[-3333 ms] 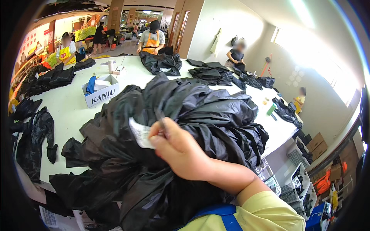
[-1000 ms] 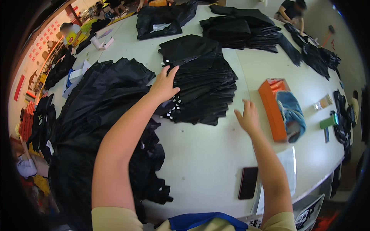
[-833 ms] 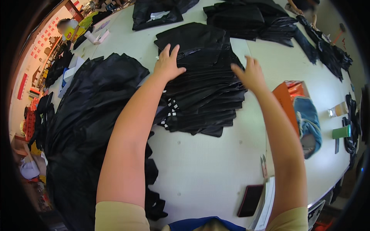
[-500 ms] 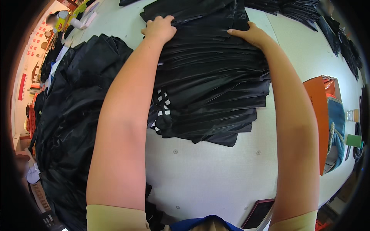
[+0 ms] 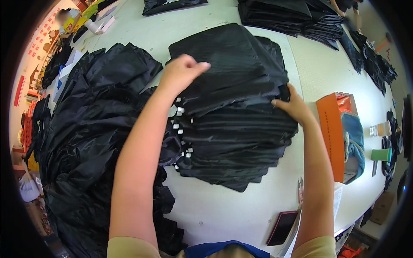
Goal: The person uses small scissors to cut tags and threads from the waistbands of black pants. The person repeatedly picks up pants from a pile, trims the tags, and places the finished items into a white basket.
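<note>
A tall stack of folded black garments [image 5: 234, 124] lies on the white table [image 5: 223, 210] in front of me, with small white tags showing along its left edge. My left hand [image 5: 183, 73] rests on the top garment near the stack's left side, fingers curled onto the fabric. At the stack's right edge my right hand [image 5: 290, 105] grips the upper layers, fingers tucked under them. A big loose heap of black garments [image 5: 92, 129] fills the table to the left of the stack.
An orange box [image 5: 333, 133] holding blue cloth sits right of the stack. A dark phone [image 5: 282, 228] lies near the front edge, a green cup [image 5: 380, 155] at far right. More black stacks [image 5: 292, 15] lie at the far side, where other people work.
I dropped the loose garment heap, reached both hands over the folded stack to its far side, then drew them back: left hand on top, right hand at the right edge.
</note>
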`<state>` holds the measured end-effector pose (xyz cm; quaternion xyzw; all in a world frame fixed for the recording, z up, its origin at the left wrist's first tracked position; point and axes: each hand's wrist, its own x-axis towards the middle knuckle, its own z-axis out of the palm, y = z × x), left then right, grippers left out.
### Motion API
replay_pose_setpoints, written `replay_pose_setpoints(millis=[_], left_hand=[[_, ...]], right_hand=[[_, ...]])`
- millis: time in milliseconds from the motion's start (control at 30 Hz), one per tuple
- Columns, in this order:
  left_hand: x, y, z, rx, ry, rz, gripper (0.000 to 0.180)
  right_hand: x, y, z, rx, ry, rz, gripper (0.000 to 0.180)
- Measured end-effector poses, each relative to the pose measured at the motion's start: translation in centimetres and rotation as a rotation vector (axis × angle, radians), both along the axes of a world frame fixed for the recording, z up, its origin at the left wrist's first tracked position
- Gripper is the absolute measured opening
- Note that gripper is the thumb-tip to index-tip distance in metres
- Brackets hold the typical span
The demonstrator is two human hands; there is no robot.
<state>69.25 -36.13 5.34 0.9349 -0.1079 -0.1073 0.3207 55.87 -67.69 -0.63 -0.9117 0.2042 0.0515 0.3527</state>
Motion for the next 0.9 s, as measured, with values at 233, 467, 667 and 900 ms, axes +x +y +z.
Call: replay_pose_setpoints(millis=[233, 467, 667, 900], left_hand=[[-6.6, 1.5, -7.3, 0.041, 0.115, 0.206, 0.101], [-16.5, 0.9, -3.3, 0.414, 0.106, -0.041, 0.101], [-26.5, 2.6, -2.9, 0.219, 0.182, 0.011, 0.104], [-30.8, 4.5, -2.8, 0.230, -0.120, 0.030, 0.097]], right_hand=[[-8.9, 0.7, 1.3, 0.267, 0.032, -0.088, 0.101], [-15.3, -0.3, 2.4, 0.355, 0.028, -0.050, 0.094], [-22.1, -1.3, 0.8, 0.234, 0.084, 0.056, 0.075], [-34.1, 4.5, 9.7, -0.008, -0.186, -0.204, 0.066]])
